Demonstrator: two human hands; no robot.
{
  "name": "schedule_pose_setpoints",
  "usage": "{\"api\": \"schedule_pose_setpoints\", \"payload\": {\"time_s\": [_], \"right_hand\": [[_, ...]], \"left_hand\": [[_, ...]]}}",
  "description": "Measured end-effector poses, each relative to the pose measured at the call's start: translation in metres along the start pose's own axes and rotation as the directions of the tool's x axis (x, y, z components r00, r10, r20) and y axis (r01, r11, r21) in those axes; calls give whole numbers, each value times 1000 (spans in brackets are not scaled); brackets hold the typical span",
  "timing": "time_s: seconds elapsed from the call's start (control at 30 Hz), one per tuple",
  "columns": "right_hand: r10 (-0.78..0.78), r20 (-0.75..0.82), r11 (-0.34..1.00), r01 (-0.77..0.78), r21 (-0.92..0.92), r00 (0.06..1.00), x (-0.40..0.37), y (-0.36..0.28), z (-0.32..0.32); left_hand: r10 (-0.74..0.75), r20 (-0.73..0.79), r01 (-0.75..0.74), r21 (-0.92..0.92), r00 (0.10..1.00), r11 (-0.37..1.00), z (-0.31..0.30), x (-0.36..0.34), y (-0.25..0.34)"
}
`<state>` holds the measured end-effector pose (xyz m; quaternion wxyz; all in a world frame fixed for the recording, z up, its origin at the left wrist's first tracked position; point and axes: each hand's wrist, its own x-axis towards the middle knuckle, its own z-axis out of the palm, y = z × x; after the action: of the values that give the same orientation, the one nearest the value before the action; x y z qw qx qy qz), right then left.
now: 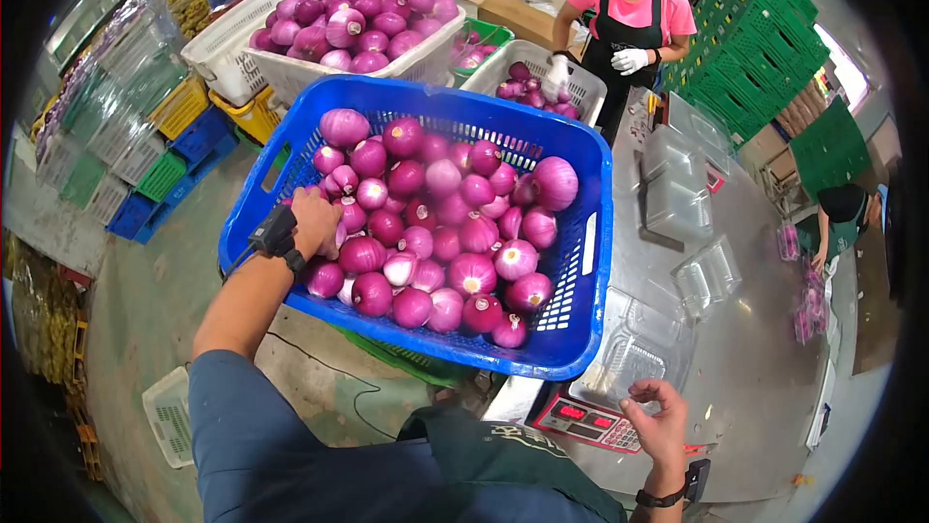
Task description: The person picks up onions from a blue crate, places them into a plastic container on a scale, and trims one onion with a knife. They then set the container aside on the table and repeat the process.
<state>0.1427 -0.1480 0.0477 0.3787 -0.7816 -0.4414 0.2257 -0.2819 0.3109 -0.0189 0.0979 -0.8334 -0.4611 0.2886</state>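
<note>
In front of me a blue basket [587, 329] holds many peeled red onions [472, 273]. My left hand [317, 223] reaches in at its left end, fingers curled down around an onion that the hand mostly covers. Over the steel table, my right hand [660, 423] is empty, with fingers bent and the thumb apart. Just left of it sits a scale [584, 420] with a lit red display. On the scale rests an opened clear plastic clamshell box [629, 360], its pan largely hidden underneath.
More clear boxes [677, 184] lie along the steel table [750, 378]. A white crate [411, 63] of onions stands behind the basket. A gloved co-worker [629, 25] handles onions in another crate; a second person [840, 223] is at right. Green crates [740, 49] are stacked behind.
</note>
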Motion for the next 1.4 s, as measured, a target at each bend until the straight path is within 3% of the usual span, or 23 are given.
{"api": "schedule_pose_setpoints", "payload": {"time_s": [0.2,0.27,0.3,0.33,0.37,0.4,0.47,0.5,0.57,0.6,0.67,0.73,0.77,0.8,0.83,0.87,0.93,1.07,1.13,1.17,1.3,1.37,1.4], "right_hand": [[-77,-41,989,81,123,996,20,-33,20],[-112,-70,976,123,181,991,31,-43,34],[-137,-92,960,155,234,986,37,-50,41],[-142,-89,958,160,236,986,44,-59,48],[-253,-75,950,262,168,965,54,-72,55],[-359,-56,926,363,100,932,63,-86,62],[-443,21,895,441,69,896,76,-122,74],[-492,15,870,490,56,870,81,-134,82],[-558,7,826,555,98,830,86,-144,96],[-559,4,826,556,93,829,89,-142,95],[-633,11,772,631,69,774,94,-132,86],[-583,-46,799,582,148,811,85,-108,76],[-353,-103,850,365,381,930,78,-101,68],[-95,-96,788,134,601,991,70,-91,60],[-15,-152,765,109,635,988,64,-74,51],[66,-202,737,89,670,977,58,-55,42],[196,-236,661,50,749,952,45,-30,26],[480,-336,555,17,831,810,24,20,17],[549,-356,539,5,842,756,24,16,14],[599,-373,524,5,851,708,25,14,11],[618,-370,453,71,889,693,29,19,1],[645,-346,406,78,911,682,33,17,-1],[664,-324,368,83,926,674,34,15,-3]], "left_hand": [[-111,-88,94,-173,990,980,-41,-21,-5],[-285,-97,141,-691,954,709,-58,-27,-7],[-260,-185,4,-807,948,590,-65,-32,-4],[-169,-173,-86,-901,970,425,-78,-37,3],[-25,-224,-216,-959,974,182,-93,-43,17],[129,-321,-297,-939,938,-173,-111,-55,36],[295,-364,-295,-921,883,-252,-135,-65,77],[376,-411,-350,-910,830,-221,-148,-69,97],[549,-365,-311,-931,752,-194,-184,-89,129],[570,-435,-436,-888,697,-144,-193,-89,145],[658,-458,-448,-871,597,-200,-199,-80,154],[690,-255,-327,-945,677,-27,-229,-69,123],[421,-555,-640,-764,717,83,-199,-22,126],[323,-358,-441,-867,876,234,-229,-30,94],[76,-422,-407,-789,903,460,-204,12,83],[-117,-394,-242,-745,912,621,-185,47,67],[-309,-401,14,-591,862,806,-138,102,44],[-356,-381,130,-505,854,853,-102,138,46],[-422,-261,217,-565,868,796,-100,144,49],[-415,-319,194,-544,852,816,-94,146,51],[-372,-426,134,-491,825,861,-68,161,42],[-508,-350,5,-820,787,573,-65,162,35],[-505,-357,6,-812,786,584,-71,154,33]]}}
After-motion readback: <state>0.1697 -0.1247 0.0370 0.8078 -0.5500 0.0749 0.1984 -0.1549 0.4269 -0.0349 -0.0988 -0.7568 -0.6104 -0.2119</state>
